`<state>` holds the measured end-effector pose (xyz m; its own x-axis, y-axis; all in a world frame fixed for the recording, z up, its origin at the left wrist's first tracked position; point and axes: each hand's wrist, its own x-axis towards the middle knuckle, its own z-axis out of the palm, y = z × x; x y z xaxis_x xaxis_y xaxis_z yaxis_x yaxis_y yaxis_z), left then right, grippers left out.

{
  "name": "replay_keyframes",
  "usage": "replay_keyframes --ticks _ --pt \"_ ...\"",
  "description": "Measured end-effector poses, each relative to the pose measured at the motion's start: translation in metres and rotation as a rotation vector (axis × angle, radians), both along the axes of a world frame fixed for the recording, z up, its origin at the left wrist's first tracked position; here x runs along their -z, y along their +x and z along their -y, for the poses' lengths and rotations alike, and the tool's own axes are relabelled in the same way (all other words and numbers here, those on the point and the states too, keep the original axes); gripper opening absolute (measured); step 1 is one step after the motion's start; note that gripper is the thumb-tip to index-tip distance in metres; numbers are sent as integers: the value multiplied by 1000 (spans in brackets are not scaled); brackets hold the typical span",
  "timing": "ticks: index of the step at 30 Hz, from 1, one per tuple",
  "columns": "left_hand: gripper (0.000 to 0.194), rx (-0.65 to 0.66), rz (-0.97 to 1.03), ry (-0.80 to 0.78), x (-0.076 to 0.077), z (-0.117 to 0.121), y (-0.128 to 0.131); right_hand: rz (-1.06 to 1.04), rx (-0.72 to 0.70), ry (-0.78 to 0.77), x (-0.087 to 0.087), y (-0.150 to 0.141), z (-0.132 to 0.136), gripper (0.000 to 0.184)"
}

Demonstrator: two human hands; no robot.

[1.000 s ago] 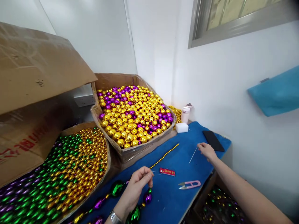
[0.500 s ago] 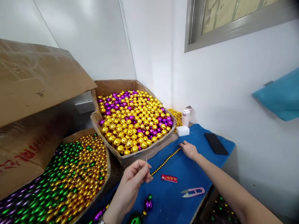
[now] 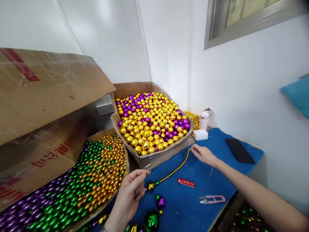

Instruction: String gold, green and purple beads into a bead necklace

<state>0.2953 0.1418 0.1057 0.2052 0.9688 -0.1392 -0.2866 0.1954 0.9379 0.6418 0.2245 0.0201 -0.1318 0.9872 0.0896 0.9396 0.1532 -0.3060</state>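
My left hand (image 3: 131,193) is closed in a pinch, thumb against forefinger; whatever is between the fingertips is too small to make out. Just beyond its curled fingers runs a bead string (image 3: 177,169) of small gold beads, with a larger gold bead (image 3: 151,186) near that hand. The string's far end is pinched by my right hand (image 3: 201,153), and it sags in a curve between the two. Below lie a purple bead (image 3: 160,202) and a big green bead (image 3: 151,221) on the blue cloth (image 3: 173,206). My left hand hides part of the strand.
Pink-handled thread snips (image 3: 212,199) and a red packet (image 3: 185,182) lie on the cloth. Behind are a white foam block (image 3: 200,134), a pale bottle (image 3: 204,120) and a black phone (image 3: 239,150). Cardboard boxes of gold-purple balls (image 3: 149,129) and mixed beads (image 3: 96,170) stand left.
The view has turned left, shifting everything rightward. The bead string has gone from nearly straight to sagging, and more of it shows beside my left hand. The upright sliver at my left fingertips no longer shows.
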Motion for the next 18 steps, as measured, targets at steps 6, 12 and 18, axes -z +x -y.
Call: replay_keyframes --ticks 6,12,18 --pt "13 -108 -30 34 1 12 -14 -12 -335 98 -60 -46 44 16" --pt "15 -181 -45 79 -3 17 -14 109 -664 152 -104 -92 81 14" --pt "22 -154 -259 143 -6 20 0 236 -847 227 -133 -136 98 11"
